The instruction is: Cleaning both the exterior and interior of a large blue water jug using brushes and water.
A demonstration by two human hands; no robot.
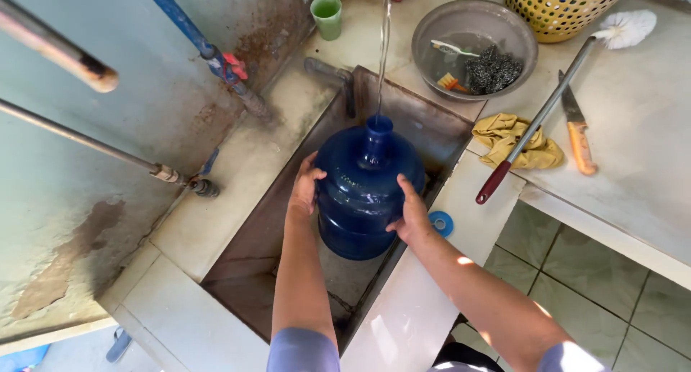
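Note:
A large dark blue water jug (363, 188) is held upright over a sunken metal sink (277, 228). My left hand (304, 188) grips its left side and my right hand (410, 213) grips its right side. A thin stream of water (384, 48) falls from above into the jug's neck. A small blue cap (441, 223) lies on the sink's edge just right of my right hand.
A grey basin (475, 44) with steel wool and brushes sits at the back, beside a yellow basket (565, 8). A long-handled brush (551, 105) lies across a yellow cloth (515, 141), with a knife (579, 138) nearby. A green cup (327, 15) stands behind the sink. Pipes (209, 51) run along the left wall.

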